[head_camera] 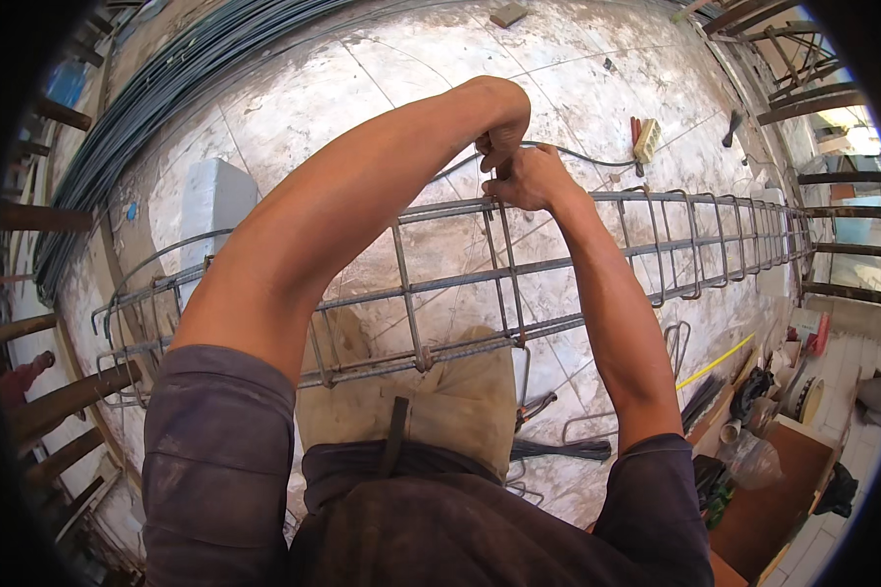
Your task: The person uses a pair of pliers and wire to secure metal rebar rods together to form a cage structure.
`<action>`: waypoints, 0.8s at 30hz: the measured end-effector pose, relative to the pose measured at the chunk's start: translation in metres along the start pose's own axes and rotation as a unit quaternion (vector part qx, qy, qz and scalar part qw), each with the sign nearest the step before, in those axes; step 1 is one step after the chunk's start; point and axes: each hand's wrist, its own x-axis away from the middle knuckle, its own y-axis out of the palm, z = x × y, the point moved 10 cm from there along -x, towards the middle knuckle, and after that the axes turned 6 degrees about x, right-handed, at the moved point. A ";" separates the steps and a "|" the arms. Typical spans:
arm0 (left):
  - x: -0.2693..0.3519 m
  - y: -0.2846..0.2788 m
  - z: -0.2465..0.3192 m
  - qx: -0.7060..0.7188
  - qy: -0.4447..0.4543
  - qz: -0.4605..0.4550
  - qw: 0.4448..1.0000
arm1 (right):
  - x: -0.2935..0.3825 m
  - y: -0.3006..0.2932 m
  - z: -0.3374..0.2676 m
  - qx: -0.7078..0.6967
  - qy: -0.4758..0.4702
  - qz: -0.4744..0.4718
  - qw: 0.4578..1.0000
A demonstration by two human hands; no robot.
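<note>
A long steel rebar cage (543, 265) with square stirrups lies across the view before me, its right end running far off. My left hand (504, 139) is bent down over the far top bar, its fingers pointing toward my other hand. Just beside it, my right hand (532, 178) has its thumb and fingers close together at the top of a stirrup. Something thin, perhaps tie wire, shows between the two hands; their fingers partly hide it, so what each one grips is unclear. Below the hands, the paired stirrups (515, 290) cross the lower bars.
A white block (216, 194) stands at the left under the cage. Bundled rebar (154, 95) lies at the far left. Pincers (537, 411) and a bundle of dark wire (565, 450) lie near my knees. A wooden box (774, 491) is at right; a yellowish block (647, 141) lies beyond the cage.
</note>
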 end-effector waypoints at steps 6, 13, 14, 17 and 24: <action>0.014 0.030 -0.053 0.132 -0.010 0.004 0.991 | -0.009 0.007 0.002 -0.014 0.032 -0.001 0.999; 0.120 0.041 -0.117 0.311 -0.059 0.090 0.944 | -0.009 0.004 0.005 0.002 0.052 -0.035 0.998; 0.137 0.034 -0.139 0.247 -0.080 0.119 0.958 | -0.011 -0.001 0.000 0.003 0.044 -0.030 0.999; 0.187 -0.023 -0.187 0.004 -0.122 0.345 0.930 | -0.021 0.007 0.009 -0.027 0.072 -0.037 0.996; 0.228 -0.056 -0.064 -0.220 -0.017 0.611 0.761 | -0.046 0.049 0.043 -0.244 0.116 -0.118 0.956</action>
